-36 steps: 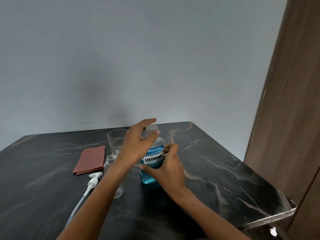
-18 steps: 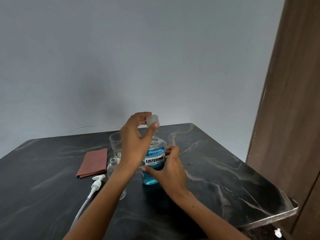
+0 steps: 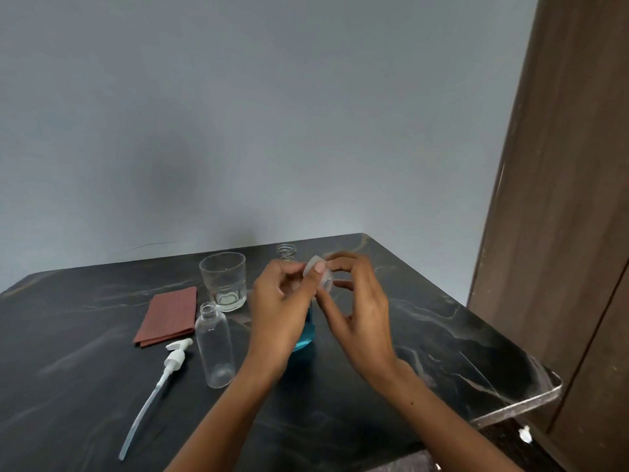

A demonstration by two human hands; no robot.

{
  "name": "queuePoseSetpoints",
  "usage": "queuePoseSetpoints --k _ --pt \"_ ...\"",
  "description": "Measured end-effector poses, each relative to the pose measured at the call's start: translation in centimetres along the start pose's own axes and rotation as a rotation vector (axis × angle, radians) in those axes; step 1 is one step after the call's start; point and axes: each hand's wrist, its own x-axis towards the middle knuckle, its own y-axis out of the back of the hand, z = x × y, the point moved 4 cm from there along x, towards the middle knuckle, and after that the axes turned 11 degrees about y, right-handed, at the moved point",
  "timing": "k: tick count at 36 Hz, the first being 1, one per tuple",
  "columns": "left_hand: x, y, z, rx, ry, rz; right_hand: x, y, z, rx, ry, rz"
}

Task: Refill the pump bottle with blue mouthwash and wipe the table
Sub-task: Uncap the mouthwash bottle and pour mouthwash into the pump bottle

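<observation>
Left hand [image 3: 279,301]: thumb and fingers pinch the clear cap [image 3: 318,274].
Right hand [image 3: 360,308]: fingers curled; fingertips at the cap's far side, contact unclear.
Mouthwash bottle [image 3: 304,332]: upright behind both hands, neck uncapped, blue liquid low.
Pump bottle [image 3: 215,345]: empty, upright, left of the hands.
Pump head [image 3: 175,357]: flat on table [image 3: 442,335].
Cloth [image 3: 168,315]: folded, beside glass [image 3: 224,281].

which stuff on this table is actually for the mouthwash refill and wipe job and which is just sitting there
For the job: mouthwash bottle, its cap pinched by the left hand with the right hand at it, empty pump bottle, pump head, red cloth.

Lying about: empty glass tumbler.
</observation>
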Motion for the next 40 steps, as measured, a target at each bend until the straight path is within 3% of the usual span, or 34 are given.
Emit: queuePoseSetpoints --k 4,12,17,21,25,28,30,35,40 --pt "-0.6 -0.3 -0.6 0.086 -0.011 -0.059 -0.6 1.2 0.7 -0.049 -0.002 -0.069" --pt "-1.8 0.8 -1.8 0.271 -0.145 -0.034 -3.3 1.6 2.7 -0.289 -0.137 -0.605" --pt "-2.7 1.1 -1.7 0.339 -0.232 -0.021 -4.8 0.9 3.7 -0.287 -0.132 -0.766" --pt "-4.2 2.1 -0.1 0.387 -0.379 0.032 -4.5 0.6 4.3 -0.277 -0.168 -0.707" --pt "-5.6 5.0 1.2 0.502 -0.548 0.293 -3.4 0.1 4.8 -0.1 -0.307 -0.422" --pt "-5.7 7.3 1.1 0.489 -0.547 0.429 -2.6 -1.1 5.2 0.102 -0.407 -0.356" --pt "-5.1 8.6 0.3 0.507 -0.444 0.392 -2.2 -1.9 5.2 0.24 -0.432 -0.367" --pt "-3.7 10.4 -3.6 0.594 -0.052 0.099 -1.8 -3.8 5.4 0.529 -0.498 -0.422" --pt "-3.4 10.5 -5.8 0.669 0.018 -0.041 -1.6 -5.0 5.4 0.667 -0.539 -0.411"
